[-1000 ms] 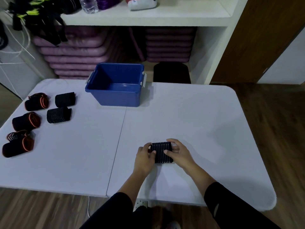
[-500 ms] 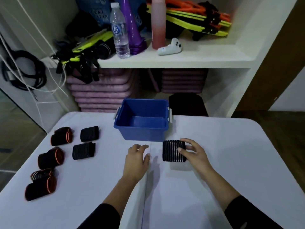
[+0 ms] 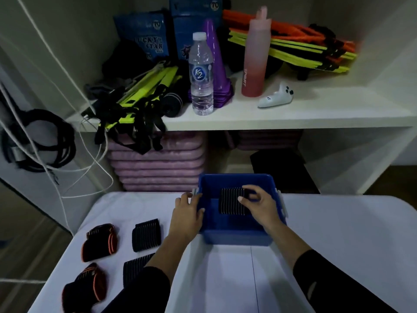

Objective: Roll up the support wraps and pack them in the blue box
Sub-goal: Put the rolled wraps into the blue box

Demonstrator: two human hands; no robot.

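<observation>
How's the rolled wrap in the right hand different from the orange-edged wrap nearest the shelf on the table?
The rolled wrap in the right hand is plain black and ribbed; the orange-edged wrap has orange trim. The first is held over the blue box by the right hand; the second lies on the table, untouched. Both are dark, rolled bundles.

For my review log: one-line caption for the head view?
Right hand lowers a rolled black wrap into the blue box steadied by the left hand.

A rolled black ribbed support wrap (image 3: pixel 231 201) hangs over the open blue box (image 3: pixel 237 236); four more rolls (image 3: pixel 146 234) lie on its left
</observation>
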